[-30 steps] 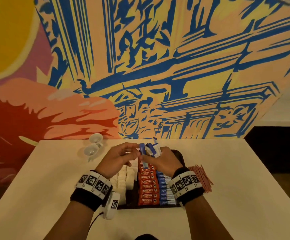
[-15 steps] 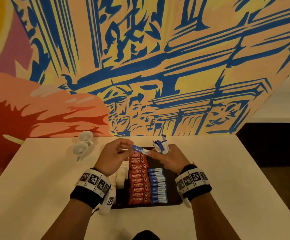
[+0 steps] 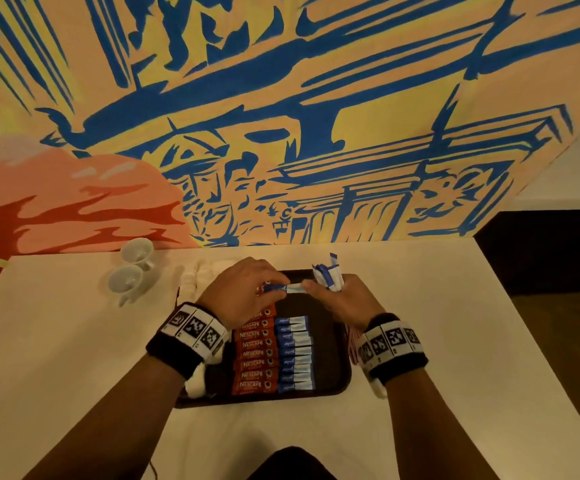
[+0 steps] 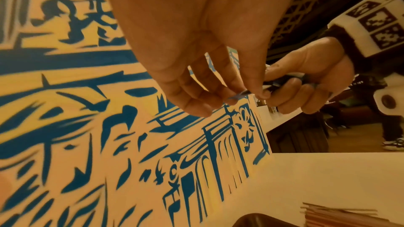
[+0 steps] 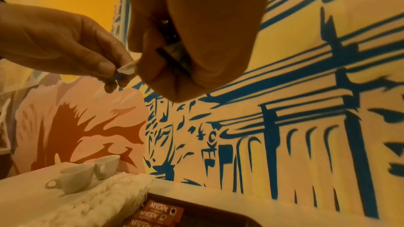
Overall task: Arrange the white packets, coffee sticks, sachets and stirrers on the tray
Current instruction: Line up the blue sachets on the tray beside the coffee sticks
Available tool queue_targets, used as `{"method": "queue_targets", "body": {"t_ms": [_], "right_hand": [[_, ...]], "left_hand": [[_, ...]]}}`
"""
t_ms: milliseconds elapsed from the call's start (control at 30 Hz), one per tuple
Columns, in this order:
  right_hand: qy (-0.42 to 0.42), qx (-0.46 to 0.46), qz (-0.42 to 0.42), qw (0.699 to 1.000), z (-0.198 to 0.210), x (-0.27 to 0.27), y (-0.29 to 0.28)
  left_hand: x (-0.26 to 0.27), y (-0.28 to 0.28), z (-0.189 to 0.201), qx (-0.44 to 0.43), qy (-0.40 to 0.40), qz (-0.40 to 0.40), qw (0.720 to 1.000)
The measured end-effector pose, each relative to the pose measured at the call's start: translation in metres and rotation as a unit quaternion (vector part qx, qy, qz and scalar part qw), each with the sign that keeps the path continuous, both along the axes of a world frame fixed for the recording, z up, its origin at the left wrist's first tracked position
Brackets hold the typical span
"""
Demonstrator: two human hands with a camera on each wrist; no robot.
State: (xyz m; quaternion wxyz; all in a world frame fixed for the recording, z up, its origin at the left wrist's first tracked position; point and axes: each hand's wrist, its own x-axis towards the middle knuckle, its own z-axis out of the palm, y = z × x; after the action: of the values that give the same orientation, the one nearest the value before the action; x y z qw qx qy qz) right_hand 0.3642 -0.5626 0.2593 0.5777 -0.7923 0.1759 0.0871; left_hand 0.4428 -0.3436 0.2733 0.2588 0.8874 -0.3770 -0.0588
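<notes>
Worktop (image 3: 73, 341): carrying the tray (image 3: 333, 375), which is lying below both sets of fingers.
Right hand (image 3: 344, 303): curling round a bundle (image 3: 326, 278) of spare sachets, its fingertips touching one end of the sachet.
Left hand (image 3: 243, 296): pinching the other end.
Sachet (image 3: 285, 288): lying crosswise between the fingertips, above the sachet row's (image 3: 295, 355) far end; both hands are equally near.

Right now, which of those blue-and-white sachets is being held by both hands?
The single sachet stretched between left hand and right hand; the others stand bunched in the right fist or lie rowed on the tray.
</notes>
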Motion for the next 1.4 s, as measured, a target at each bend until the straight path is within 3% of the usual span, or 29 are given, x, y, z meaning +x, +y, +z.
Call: {"method": "queue_targets", "body": {"t_ms": [300,500,667,1133,1267,1400], "right_hand": [[0.099,0.088,-0.068,0.989,-0.049,-0.001,-0.044],[0.121,0.109,-0.075,0.984,-0.063,0.001,-0.065],[0.133,0.084,-0.059,0.986,-0.076,0.001,-0.077],[0.113,0.046,-0.039,0.992,-0.082,0.011,-0.065],[0.093,0.045,-0.037,0.994,-0.068,0.013,-0.059],[0.056,0.069,-0.027,0.996,-0.041,0.025,-0.046]], "left_hand": [[0.034,-0.057,-0.094,0.089,0.123,0.114,0.982],[0.040,-0.078,-0.156,0.207,0.118,0.088,0.967],[0.042,-0.081,-0.183,0.275,0.114,0.067,0.952],[0.041,-0.082,-0.181,0.259,0.122,0.047,0.957],[0.043,-0.078,-0.164,0.202,0.101,0.086,0.970],[0.047,-0.072,-0.124,0.112,0.082,0.146,0.979]]}}
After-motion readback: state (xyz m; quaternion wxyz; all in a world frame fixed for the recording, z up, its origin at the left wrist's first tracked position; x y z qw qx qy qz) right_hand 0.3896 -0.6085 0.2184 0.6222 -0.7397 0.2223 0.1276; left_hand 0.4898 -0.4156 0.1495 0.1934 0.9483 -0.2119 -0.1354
